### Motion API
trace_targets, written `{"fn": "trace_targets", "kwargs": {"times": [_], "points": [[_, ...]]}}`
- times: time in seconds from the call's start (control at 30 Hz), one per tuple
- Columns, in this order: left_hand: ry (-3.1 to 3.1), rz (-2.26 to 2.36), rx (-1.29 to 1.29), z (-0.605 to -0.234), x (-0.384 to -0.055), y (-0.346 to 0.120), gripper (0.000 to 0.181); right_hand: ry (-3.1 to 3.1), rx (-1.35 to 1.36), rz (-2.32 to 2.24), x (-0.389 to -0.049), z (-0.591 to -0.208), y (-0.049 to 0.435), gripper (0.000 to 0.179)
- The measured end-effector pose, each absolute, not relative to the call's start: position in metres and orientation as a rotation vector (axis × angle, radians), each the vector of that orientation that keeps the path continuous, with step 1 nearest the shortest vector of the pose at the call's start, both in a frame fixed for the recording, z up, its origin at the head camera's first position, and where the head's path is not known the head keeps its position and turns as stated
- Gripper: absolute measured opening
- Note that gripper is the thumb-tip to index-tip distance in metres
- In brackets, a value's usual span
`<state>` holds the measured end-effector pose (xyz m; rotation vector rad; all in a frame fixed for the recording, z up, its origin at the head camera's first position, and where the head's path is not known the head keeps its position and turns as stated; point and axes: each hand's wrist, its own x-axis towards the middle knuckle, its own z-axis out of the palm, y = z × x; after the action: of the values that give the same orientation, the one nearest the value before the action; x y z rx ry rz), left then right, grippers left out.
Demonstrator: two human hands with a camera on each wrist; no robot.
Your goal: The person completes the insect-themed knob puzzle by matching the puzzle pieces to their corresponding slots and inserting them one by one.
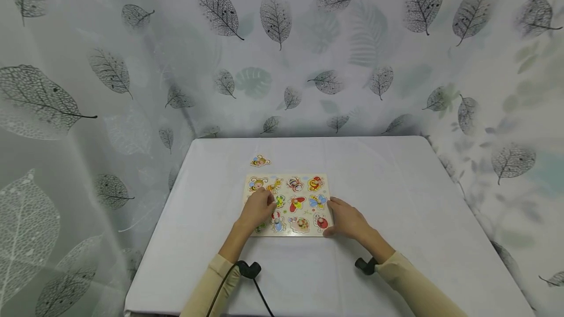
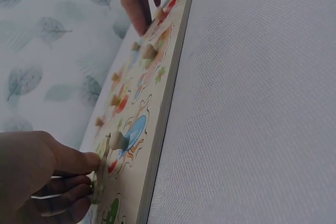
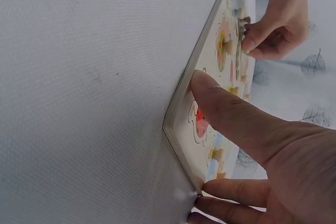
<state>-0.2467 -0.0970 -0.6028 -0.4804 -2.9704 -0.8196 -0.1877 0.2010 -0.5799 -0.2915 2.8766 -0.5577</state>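
A wooden peg puzzle board [image 1: 286,233] with colourful insect pictures lies flat on the white table. My left hand [image 1: 257,208] is over the board's left part. Its thumb and fingers pinch a thin puzzle piece [image 3: 238,56], which stands tilted and nearly edge-on; its picture is mostly hidden. Beside it, a blue insect piece [image 2: 135,132] shows its wooden knob. My right hand [image 1: 350,219] holds the board's near right corner, thumb on the top near the front edge and fingers along the right side. A ladybird piece [image 3: 201,124] lies just under that thumb.
A loose bee piece [image 1: 260,161] lies on the table [image 1: 374,170] beyond the board's far left corner. Leaf-patterned curtains [image 1: 273,62] hang behind the table and at both sides. A black cable [image 1: 263,300] runs from the left wrist camera [image 1: 249,270].
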Motion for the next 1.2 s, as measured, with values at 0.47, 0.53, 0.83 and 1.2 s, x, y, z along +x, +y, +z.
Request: {"fn": "trace_targets", "kwargs": {"times": [0.47,0.53,0.83,1.2], "points": [[-2.991,-0.798,-0.480,-0.6014,-0.2468,-0.0923,0.009,2.878,-0.292,-0.573,-0.1878,-0.5813,0.2010,0.100],[-2.991,-0.790,-0.478,-0.6011,-0.2467,-0.0923,0.009,2.877,-0.289,-0.575,-0.1878,-0.5813,0.2009,0.100],[-2.977,-0.782,-0.499,-0.6038,-0.2483,-0.0932,0.009,2.884,-0.294,-0.563,-0.1882,-0.5816,0.2008,0.101],[-2.979,-0.782,-0.533,-0.6063,-0.2496,-0.0955,0.009,2.871,-0.282,-0.572,-0.1879,-0.5791,0.2008,0.100]]}}
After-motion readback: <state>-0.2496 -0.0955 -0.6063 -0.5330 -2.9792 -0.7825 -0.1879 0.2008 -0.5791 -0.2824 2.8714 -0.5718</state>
